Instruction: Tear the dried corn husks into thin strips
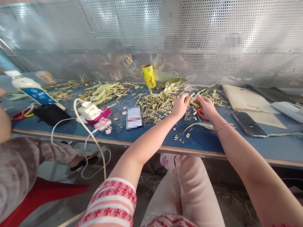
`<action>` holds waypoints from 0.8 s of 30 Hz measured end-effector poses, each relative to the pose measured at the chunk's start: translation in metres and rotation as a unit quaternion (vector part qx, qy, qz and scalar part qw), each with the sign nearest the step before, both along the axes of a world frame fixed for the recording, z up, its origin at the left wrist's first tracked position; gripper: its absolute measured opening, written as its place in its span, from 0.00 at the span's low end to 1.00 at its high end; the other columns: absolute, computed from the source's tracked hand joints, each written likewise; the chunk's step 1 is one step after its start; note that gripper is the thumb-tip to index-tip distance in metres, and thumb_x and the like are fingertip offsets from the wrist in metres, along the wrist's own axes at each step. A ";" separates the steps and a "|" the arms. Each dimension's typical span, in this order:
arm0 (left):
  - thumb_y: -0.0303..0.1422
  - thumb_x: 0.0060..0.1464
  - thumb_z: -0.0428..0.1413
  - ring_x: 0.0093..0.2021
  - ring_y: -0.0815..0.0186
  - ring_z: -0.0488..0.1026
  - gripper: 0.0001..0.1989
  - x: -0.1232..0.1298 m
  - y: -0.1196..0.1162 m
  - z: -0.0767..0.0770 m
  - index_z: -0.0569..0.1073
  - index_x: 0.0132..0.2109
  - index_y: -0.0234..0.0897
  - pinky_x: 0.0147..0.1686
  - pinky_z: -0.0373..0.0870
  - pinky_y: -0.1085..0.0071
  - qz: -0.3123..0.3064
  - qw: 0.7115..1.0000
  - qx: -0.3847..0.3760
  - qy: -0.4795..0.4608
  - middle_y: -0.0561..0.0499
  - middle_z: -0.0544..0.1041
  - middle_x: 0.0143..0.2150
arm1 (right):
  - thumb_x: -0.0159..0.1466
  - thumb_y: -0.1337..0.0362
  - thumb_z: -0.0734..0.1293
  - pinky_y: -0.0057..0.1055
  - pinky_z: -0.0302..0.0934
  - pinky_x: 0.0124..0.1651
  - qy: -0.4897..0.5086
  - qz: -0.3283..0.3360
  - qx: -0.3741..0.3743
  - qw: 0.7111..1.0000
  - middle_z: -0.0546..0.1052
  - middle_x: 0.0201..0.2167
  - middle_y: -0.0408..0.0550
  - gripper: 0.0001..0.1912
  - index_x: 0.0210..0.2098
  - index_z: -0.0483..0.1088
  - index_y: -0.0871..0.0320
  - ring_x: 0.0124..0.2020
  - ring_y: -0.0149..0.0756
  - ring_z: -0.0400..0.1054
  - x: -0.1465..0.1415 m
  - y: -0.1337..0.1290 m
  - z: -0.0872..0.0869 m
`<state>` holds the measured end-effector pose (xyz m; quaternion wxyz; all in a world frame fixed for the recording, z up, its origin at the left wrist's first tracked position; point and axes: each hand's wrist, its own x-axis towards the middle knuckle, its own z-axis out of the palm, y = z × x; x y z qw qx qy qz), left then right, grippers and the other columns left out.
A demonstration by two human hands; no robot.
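two bare hands above a blue-topped table [170, 138], near the rear half. left hand [181, 104]: fingers narrow, pinched on a pale sliver [193, 94] of plant matter. right hand [205, 104]: fingers narrow, closed on a pale green strip [195, 102], just beside the left fingertips. both pieces between the hands, in front of a perforated metal panel [189, 41], the limit of reach at the rear.

front edge: straight, beneath both forearms; white cable [95, 138] hanging over at the left, dark phone [248, 124] close to the edge at the right. open room: blue surface between the forearms, few loose scraps; red-handled tool [203, 114] just below the right hand. tighter to the left, with a pale card [133, 118] between the left forearm and the charging gear [94, 115].

counts: two larger heaps of strips, one near heap [156, 102] and one far-left heap [105, 93]; one yellow tube [148, 76], slightly tilted; one white bottle [30, 86], one black pouch [52, 114], one phone, one card. far left: one seated person [19, 167], partly in view.
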<state>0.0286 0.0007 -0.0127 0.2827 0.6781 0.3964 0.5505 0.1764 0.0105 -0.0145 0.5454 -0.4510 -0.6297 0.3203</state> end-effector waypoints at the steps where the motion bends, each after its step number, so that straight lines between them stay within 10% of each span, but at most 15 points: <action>1: 0.44 0.61 0.52 0.19 0.70 0.68 0.14 0.000 0.001 0.000 0.67 0.33 0.39 0.26 0.65 0.73 -0.003 1.000 0.003 0.007 0.56 0.70 0.19 | 0.52 0.32 0.64 0.28 0.57 0.25 -0.023 0.008 0.004 1.000 0.64 0.17 0.40 0.32 0.20 0.62 0.57 0.20 0.27 0.59 0.000 0.001 -0.001; 7: 0.44 0.58 0.54 0.22 0.67 0.72 0.14 0.004 0.001 0.000 0.67 0.32 0.38 0.27 0.68 0.71 -0.025 0.999 -0.028 0.008 0.53 0.72 0.22 | 0.55 0.41 0.68 0.28 0.54 0.26 -0.094 -0.034 0.080 0.992 0.67 0.17 0.40 0.24 0.23 0.62 0.56 0.21 0.28 0.61 -0.001 0.001 -0.004; 15: 0.28 0.61 0.50 0.28 0.64 0.68 0.15 0.008 0.001 -0.004 0.60 0.26 0.40 0.36 0.64 0.68 0.094 0.995 -0.017 0.023 0.54 0.62 0.20 | 0.59 0.59 0.66 0.29 0.54 0.30 -0.178 -0.072 0.092 0.977 0.68 0.17 0.39 0.11 0.25 0.62 0.55 0.20 0.30 0.61 -0.019 -0.013 0.003; 24: 0.35 0.64 0.46 0.27 0.68 0.64 0.16 0.011 0.014 -0.012 0.60 0.26 0.39 0.32 0.62 0.70 0.079 0.990 -0.062 -0.101 0.55 0.62 0.23 | 0.63 0.57 0.62 0.28 0.53 0.30 -0.171 -0.043 0.127 0.976 0.65 0.14 0.36 0.15 0.25 0.54 0.53 0.19 0.30 0.59 -0.033 -0.021 0.002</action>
